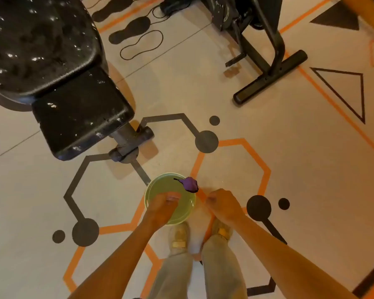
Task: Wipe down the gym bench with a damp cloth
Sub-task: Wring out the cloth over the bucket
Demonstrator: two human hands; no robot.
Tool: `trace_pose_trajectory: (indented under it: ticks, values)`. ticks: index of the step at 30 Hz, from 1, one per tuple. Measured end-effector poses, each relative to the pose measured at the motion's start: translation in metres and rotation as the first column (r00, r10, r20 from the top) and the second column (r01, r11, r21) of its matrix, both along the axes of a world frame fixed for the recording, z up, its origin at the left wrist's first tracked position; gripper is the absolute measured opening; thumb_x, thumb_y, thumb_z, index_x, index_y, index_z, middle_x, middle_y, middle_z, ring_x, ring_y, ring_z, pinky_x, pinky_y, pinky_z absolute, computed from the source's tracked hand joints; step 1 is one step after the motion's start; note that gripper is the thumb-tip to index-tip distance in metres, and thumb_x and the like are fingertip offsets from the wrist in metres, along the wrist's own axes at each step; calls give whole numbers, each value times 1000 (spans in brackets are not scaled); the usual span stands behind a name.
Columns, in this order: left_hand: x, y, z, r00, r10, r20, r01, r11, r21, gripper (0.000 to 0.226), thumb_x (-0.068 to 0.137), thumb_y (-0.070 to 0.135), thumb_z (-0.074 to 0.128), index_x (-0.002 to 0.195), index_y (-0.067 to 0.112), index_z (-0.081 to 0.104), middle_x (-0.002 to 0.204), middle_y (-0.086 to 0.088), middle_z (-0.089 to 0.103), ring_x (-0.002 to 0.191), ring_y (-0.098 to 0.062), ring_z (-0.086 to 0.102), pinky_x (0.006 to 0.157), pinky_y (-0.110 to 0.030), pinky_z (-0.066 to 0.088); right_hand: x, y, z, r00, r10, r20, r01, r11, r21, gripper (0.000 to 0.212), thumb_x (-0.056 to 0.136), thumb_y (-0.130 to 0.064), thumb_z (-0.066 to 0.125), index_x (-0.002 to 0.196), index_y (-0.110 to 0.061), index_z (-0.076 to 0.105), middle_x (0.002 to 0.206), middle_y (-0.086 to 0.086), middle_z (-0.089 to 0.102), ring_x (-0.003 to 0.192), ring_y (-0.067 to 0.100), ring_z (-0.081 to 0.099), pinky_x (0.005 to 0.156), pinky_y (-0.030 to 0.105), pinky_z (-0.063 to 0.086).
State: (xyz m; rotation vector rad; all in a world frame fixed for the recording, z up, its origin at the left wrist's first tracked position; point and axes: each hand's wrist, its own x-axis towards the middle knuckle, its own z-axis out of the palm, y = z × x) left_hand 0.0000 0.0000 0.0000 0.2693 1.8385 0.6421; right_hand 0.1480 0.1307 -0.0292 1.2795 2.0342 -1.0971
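The bench (52, 67) fills the upper left, its black pad speckled with shiny wet spots, the narrower seat end pointing toward me and its foot bar (131, 143) resting on the floor (257, 130) just past that end. Near me, below the bench's foot, a green bowl (160, 186) sits on the floor on a grey line marking. My left hand (163, 205) hovers over the near side of the bowl, fingers curled in, but the blur keeps me from telling whether it grips anything or is simply closed. The cloth (190, 184), a small purple wad, sits at the bowl's far right rim, apart from both hands; whether it rests on the rim or hangs in the air I cannot tell. My right hand (221, 205) is just right of the bowl, over the floor, fingers curled toward the palm; I cannot tell if it holds something. My two shoes (178, 237) stand close together right behind the bowl, under my forearms. Further right and up, the black frame of an exercise bike (268, 61) stands on its floor bar, well apart from the bowl, with orange and grey shapes painted on the floor around it
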Motion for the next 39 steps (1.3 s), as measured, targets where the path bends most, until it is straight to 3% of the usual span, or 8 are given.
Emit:
trace_pose_trajectory:
  ticks: [5,10,17,24,30,35,37,39]
  values:
    - [4,-2,-67,994,111,-1,-111,993,-42,26,93,0,51,109,11,68,107,-3,63,91,-13,58,62,-2,43,-21,12,-64,995,100,-20,-99,994,44,26,97,-25,44,98,-14,67,103,9,67,97,28,63,73,30,43]
    - [8,-9,-123,994,103,-26,-103,995,-4,28,93,-2,52,115,9,65,116,-8,62,87,-10,58,61,0,43,-39,15,-133,951,310,10,-309,947,89,38,99,-19,37,135,-21,49,136,6,54,121,29,51,98,36,40]
    - [11,-32,-162,991,132,0,-132,991,34,26,94,8,55,103,30,66,106,11,66,94,-7,62,74,-9,47,-76,11,-181,887,461,7,-459,882,105,61,95,-8,45,151,-19,22,133,18,52,122,38,48,94,40,41]
    - [13,-39,-169,992,123,19,-123,992,13,23,95,12,56,105,29,68,106,10,68,97,-4,63,71,-3,47,-79,18,-184,786,583,204,-616,765,188,27,100,-16,43,126,-12,48,123,14,57,115,33,53,91,38,40]
    - [11,-29,-149,969,239,70,-239,971,-6,25,96,9,54,116,21,62,113,-8,68,111,-24,61,87,-22,46,-57,14,-166,912,407,-59,-390,902,186,22,92,-17,52,115,-18,51,104,4,64,108,30,49,87,37,31]
    - [18,-9,-99,941,281,190,-287,958,2,45,95,2,53,138,14,43,97,-10,65,89,-11,57,65,-4,43,-45,15,-105,945,64,-320,-89,994,-63,13,87,-1,57,91,-13,60,84,-2,62,81,23,60,75,23,43]
    - [23,-1,-73,912,321,256,-337,941,19,58,88,1,64,139,12,39,109,-17,65,93,-17,58,71,-10,46,-45,16,-71,918,-148,-367,59,968,-243,22,86,7,57,79,-14,59,79,2,60,73,15,55,64,9,40]
    - [25,6,-47,904,330,272,-356,933,49,73,69,18,78,132,21,43,116,-18,63,104,-25,59,86,-29,50,-46,19,-35,869,-302,-392,152,917,-369,30,86,10,58,75,-17,58,80,8,60,74,16,55,66,14,41]
